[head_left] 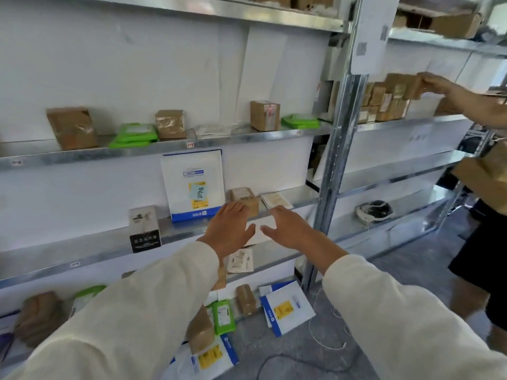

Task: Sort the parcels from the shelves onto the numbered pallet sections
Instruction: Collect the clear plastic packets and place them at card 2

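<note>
Reaching toward the middle shelf (181, 233) with both hands: the white flat parcel (262, 226) lies at the shelf's near edge, directly between the thumbs, with the left hand (227, 229) on its left and the right hand (288, 229) on its right, about equally near. Its long axis looks roughly left-right, though the hands partly hide it. Both hands are palm-down with fingers straight and spread, holding nothing; thumb contact can't be told.

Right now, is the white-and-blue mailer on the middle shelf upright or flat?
Upright: the white-and-blue mailer stands on its blue bottom edge against the back wall.
</note>
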`<state>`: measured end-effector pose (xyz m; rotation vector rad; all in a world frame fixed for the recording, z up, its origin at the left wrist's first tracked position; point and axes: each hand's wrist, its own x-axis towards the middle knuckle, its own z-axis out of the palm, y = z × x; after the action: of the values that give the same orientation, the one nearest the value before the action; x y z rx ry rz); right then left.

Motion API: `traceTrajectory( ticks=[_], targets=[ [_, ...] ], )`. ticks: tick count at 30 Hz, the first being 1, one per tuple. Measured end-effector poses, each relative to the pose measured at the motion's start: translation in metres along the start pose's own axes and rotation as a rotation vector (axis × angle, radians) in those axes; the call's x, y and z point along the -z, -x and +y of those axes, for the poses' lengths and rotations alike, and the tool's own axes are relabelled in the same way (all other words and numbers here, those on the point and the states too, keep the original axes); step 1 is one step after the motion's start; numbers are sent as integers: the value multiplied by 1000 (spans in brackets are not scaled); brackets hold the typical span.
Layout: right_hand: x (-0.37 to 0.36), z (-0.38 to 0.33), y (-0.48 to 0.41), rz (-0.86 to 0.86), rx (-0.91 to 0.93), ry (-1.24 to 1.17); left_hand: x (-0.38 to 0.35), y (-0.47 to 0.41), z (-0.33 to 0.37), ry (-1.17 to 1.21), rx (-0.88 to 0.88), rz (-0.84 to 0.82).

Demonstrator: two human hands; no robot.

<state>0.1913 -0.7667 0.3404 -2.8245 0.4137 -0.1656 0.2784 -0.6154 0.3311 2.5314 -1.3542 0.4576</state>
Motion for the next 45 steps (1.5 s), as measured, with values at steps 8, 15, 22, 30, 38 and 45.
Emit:
traceTrajectory(
  ticks=[8, 15, 22, 30, 38, 45],
  targets=[
    [36, 11, -134, -1, 72, 59, -2, -106, -75, -104, 109, 18],
    [67, 17, -231, 17, 203, 120, 16, -158, -138, -207, 186, 85],
    [100, -4, -312, 88, 263, 20, 43, -219, -171, -289, 349, 8],
    [103, -16, -400, -19, 252, -82, 33, -277, -196, -233, 529, 14],
    [80, -13, -488, 0, 223, 86, 7, -326, -226, -271, 714, -55],
    [57, -17, -520, 111, 260, -19, -7, -346, -240, -69, 934, 116]
  ],
)
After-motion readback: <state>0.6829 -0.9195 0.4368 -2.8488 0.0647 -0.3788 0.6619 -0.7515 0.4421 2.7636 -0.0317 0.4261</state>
